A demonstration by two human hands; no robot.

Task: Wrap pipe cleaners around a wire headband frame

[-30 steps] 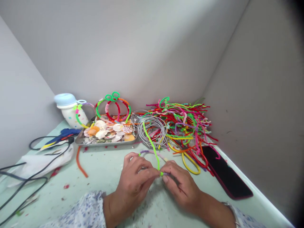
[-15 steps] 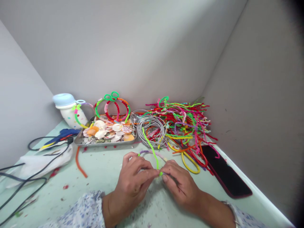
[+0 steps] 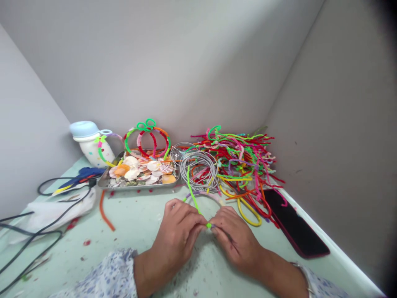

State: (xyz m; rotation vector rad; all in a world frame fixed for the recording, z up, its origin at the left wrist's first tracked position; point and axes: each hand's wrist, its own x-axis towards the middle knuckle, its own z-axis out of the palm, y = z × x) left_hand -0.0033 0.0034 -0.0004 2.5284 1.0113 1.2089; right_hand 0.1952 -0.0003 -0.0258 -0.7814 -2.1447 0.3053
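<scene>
A ring wrapped in purple, pale and green fuzzy pipe cleaner (image 3: 203, 193) is held low over the table between my hands. My left hand (image 3: 178, 227) is closed, thumb and index finger pinching a lime green pipe cleaner (image 3: 192, 194) where it meets the ring's near side. The strip's long free end stands up inside the ring. My right hand (image 3: 237, 236) grips the ring just right of that spot, its fingertips close to the left ones. A small lime green wrap (image 3: 209, 225) shows between the fingertips. Parts of the ring are hidden by my fingers.
Behind lie a metal tray (image 3: 139, 188) of shells, a grey wire coil (image 3: 198, 171) and a heap of pipe cleaners (image 3: 245, 157). Finished rings (image 3: 147, 138) stand over the tray beside a white bottle (image 3: 93, 147). A phone (image 3: 297, 225) is at right, black cables (image 3: 40, 234) at left.
The lime green strip's free end has tilted left and shortened slightly above my left fingers. My left fingers have curled closer around it, and the right hand holds nearly the same place.
</scene>
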